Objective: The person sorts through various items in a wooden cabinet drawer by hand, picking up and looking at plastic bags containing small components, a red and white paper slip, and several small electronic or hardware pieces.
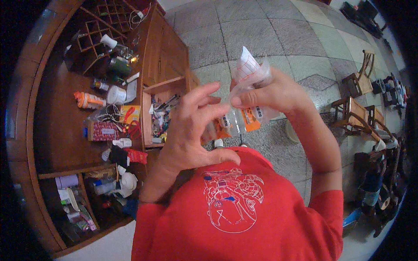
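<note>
My right hand (271, 93) is closed on a clear plastic bag (266, 73), with a folded white paper with red lines (249, 67) sticking up at its top. Below the hand hang clear and orange printed packets (249, 120). My left hand (199, 130) is held just left of them, fingers and thumb spread apart, with nothing seen in its grasp. Its fingertips come close to the bag near my right thumb; whether they touch it, I cannot tell. Both hands are in front of my red shirt, above the tiled floor.
At left, a wooden cabinet holds an orange bottle (89, 100), a white tub (116, 95), a patterned red box (104, 131) and cables. Its open drawer (147, 119) is full of small items. Wooden chairs (351, 114) stand at right, near a pale bucket (293, 131).
</note>
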Tool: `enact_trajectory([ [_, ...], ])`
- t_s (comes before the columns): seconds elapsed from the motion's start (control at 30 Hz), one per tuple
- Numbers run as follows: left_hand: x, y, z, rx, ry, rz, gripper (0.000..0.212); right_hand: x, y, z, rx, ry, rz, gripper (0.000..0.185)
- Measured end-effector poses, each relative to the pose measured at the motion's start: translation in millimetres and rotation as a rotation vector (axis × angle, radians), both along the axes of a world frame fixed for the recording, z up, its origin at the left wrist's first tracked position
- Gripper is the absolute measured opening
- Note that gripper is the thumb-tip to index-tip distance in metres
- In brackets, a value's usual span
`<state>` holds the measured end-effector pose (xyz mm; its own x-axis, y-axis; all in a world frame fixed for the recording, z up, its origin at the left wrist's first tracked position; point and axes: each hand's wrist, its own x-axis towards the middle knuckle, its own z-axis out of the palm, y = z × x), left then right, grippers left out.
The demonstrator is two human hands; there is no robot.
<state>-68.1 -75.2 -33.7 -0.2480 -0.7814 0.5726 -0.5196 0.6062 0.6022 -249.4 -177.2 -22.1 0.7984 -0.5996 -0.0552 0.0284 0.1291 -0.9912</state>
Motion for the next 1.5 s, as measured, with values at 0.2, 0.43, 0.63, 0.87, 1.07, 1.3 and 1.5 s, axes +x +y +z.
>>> enact_trajectory([
  [0.2,2.5,-2.5,-8.3,-0.328,-0.118,0.085,0.032,3.2,-1.8,1.9,0.112,-0.042,-0.044,0.030],
  [0.43,3.5,-9.3,3.6,-0.092,0.027,0.111,0.013,-1.6,-12.2,3.0,-0.060,0.125,-0.306,0.022],
  [0.63,5.4,-3.3,11.8,0.381,0.305,0.121,0.011,-9.4,-6.1,27.8,-0.452,0.032,-0.276,0.020],
  [0.87,9.4,-2.3,17.5,0.586,0.419,0.015,0.013,-2.3,-11.2,70.3,-0.756,0.167,-0.222,0.022],
  [1.07,8.2,-6.2,17.4,0.603,0.395,-0.050,0.014,13.4,-15.0,95.4,-1.090,0.476,0.116,0.025],
  [1.3,11.2,-7.5,25.7,0.653,0.361,-0.019,0.015,23.9,-19.7,76.4,-0.970,0.614,0.318,0.029],
  [1.5,16.4,-6.2,9.6,0.562,0.399,-0.046,0.020,32.6,-14.5,74.1,-0.938,0.622,0.376,0.033],
])
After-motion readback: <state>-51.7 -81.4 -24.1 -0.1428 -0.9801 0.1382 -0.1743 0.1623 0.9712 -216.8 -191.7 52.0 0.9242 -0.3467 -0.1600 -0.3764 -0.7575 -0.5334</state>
